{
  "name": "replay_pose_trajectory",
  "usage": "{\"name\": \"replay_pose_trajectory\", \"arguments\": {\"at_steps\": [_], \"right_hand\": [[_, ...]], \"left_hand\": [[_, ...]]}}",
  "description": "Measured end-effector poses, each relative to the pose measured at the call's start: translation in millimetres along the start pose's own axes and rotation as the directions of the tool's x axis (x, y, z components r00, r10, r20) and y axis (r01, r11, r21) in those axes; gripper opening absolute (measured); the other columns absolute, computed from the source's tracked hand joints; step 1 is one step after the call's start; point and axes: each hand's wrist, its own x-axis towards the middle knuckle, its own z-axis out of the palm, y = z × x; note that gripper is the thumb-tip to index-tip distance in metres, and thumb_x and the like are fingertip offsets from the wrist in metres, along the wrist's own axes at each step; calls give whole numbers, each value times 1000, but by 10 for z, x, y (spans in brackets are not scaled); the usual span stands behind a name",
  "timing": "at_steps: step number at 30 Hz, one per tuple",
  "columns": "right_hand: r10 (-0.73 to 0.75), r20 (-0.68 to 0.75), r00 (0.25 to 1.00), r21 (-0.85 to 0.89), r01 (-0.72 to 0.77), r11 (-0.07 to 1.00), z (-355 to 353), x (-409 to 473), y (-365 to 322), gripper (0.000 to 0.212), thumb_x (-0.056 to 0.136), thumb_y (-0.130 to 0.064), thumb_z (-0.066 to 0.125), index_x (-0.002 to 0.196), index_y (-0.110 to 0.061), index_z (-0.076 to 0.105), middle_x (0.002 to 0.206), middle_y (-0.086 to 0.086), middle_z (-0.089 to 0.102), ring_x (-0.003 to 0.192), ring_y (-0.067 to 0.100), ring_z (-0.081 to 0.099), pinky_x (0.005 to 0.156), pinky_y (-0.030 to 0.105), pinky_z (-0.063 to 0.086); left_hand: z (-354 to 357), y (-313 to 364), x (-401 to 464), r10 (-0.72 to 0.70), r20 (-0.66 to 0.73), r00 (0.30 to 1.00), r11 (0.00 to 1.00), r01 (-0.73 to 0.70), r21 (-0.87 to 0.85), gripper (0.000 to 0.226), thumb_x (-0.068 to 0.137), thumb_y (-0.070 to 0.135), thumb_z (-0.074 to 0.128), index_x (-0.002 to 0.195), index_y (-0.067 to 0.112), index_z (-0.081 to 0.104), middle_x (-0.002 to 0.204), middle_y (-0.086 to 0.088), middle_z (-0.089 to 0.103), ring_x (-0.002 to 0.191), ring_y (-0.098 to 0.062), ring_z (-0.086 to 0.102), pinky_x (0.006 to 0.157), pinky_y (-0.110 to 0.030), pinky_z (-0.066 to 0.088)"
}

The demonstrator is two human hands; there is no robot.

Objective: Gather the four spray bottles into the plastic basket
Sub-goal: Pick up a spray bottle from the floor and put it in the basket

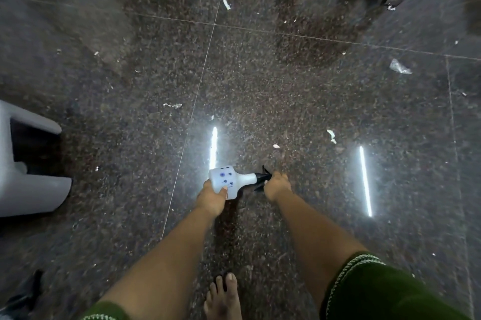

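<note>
Head view: white spray bottle (226, 181) held sideways above the dark speckled floor (260, 85), base pointing left, black trigger head pointing right. Left hand (212, 197) wrapped around the bottle's body, grip pressed onto it. Right hand (277, 185) closed over the black trigger head. Bare foot (222, 296) below. Pale plastic furniture (26, 163) at left edge.

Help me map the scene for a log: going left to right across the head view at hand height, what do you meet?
Grey plastic stool → left hand → white spray bottle → right hand → long light reflection.
</note>
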Motion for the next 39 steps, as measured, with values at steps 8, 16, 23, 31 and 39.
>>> {"name": "replay_pose_trajectory", "arguments": {"at_steps": [8,16,23,31,39], "right_hand": [[18,-123,992,117,-3,993,-680,-620,-9,41,101,-22,38,136,-2,44,141,19,41,129,34,42,109,36,36],[122,-220,968,600,36,799,-1898,-2353,129,33,99,-16,43,129,-9,54,132,16,55,112,33,57,93,38,48],[187,-302,935,706,88,703,-3046,-4321,594,29,96,-11,49,122,-9,61,122,14,63,95,26,56,75,26,40],[413,-310,857,865,74,496,-3329,-5938,1217,28,92,-14,56,118,-12,64,118,12,66,88,22,55,72,24,40],[648,-294,702,944,108,310,-2936,-7137,1894,18,89,-10,54,91,-13,71,101,11,68,86,25,59,77,36,53]], "left_hand": [[-326,610,-490,111,-27,993,992,-109,63,49,96,38,50,135,10,45,127,-15,60,115,-35,56,96,-36,44],[-770,1753,-2246,271,-90,958,962,-266,70,53,92,49,50,129,12,49,127,-14,59,115,-35,56,100,-40,44],[-1053,2611,-4189,426,-25,904,889,-413,199,53,88,54,54,121,12,56,130,-16,50,126,-30,46,101,-38,41],[-1032,3013,-5672,606,189,772,690,-629,358,64,73,59,69,113,10,57,122,-12,48,112,-27,53,84,-31,44],[-647,3011,-6579,624,557,547,325,-831,452,73,75,64,64,113,3,59,110,-13,63,128,-26,38,95,-36,42]]}}
